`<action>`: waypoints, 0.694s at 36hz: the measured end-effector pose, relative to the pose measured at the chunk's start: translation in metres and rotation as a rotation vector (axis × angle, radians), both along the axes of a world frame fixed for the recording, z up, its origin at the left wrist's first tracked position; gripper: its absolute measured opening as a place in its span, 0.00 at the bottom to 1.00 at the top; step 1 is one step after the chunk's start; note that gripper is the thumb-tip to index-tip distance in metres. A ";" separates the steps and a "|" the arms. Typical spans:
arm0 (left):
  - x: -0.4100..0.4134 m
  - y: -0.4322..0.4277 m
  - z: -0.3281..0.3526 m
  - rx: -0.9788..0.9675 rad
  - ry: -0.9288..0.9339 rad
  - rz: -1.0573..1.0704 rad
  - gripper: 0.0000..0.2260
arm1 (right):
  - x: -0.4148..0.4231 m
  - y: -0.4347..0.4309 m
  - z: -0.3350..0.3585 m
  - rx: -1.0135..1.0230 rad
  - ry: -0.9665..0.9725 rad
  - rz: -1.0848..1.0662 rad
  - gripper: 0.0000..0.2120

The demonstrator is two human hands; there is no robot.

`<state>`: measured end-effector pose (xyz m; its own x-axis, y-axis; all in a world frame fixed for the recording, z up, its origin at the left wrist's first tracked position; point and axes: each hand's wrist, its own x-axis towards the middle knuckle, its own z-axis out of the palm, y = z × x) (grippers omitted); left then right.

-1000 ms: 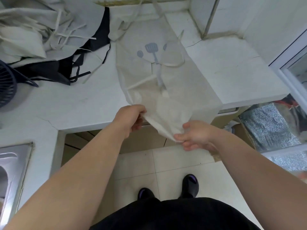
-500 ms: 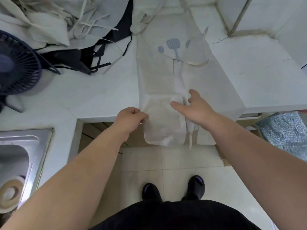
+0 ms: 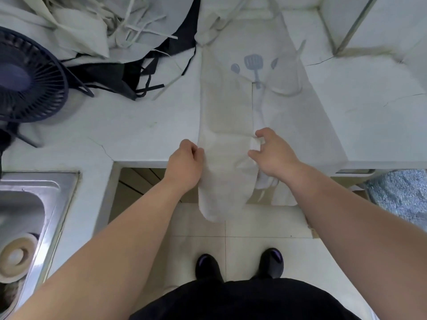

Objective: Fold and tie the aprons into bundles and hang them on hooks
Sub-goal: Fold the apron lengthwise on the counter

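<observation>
Apron [image 3: 231,112]: left edge being gripped by left hand [image 3: 184,165] fingers, centre fold being pinched by right hand [image 3: 275,155] fingers, hem hanging past counter [image 3: 138,125] edge.

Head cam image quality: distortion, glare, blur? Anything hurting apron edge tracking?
Head view: wide-angle distortion, counter and wall lines lean outward; light soft and flat, faint shadows only; bright sheen on the sink rim; pale apron on pale counter reads low-contrast; left hand and right hand sharp.
</observation>
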<state>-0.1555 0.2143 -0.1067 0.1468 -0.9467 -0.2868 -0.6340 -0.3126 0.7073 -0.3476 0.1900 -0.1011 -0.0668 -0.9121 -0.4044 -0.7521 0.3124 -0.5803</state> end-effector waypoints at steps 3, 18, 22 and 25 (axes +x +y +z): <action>0.005 0.003 -0.001 0.058 -0.025 -0.021 0.07 | -0.001 -0.002 -0.003 0.018 0.025 0.016 0.24; 0.015 -0.015 0.013 -0.035 -0.117 -0.186 0.25 | -0.003 -0.020 0.015 0.044 -0.055 -0.003 0.36; 0.007 -0.036 0.019 -0.081 -0.145 -0.217 0.20 | -0.011 -0.035 0.029 -0.012 -0.009 -0.032 0.30; -0.001 -0.057 0.022 -0.097 -0.167 -0.216 0.18 | -0.020 -0.054 0.036 -0.041 0.020 -0.032 0.26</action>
<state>-0.1562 0.1577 -0.0851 -0.0232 -0.9830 -0.1819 -0.7888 -0.0938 0.6075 -0.3671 0.1359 -0.0651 -0.1034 -0.9251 -0.3653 -0.7537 0.3125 -0.5782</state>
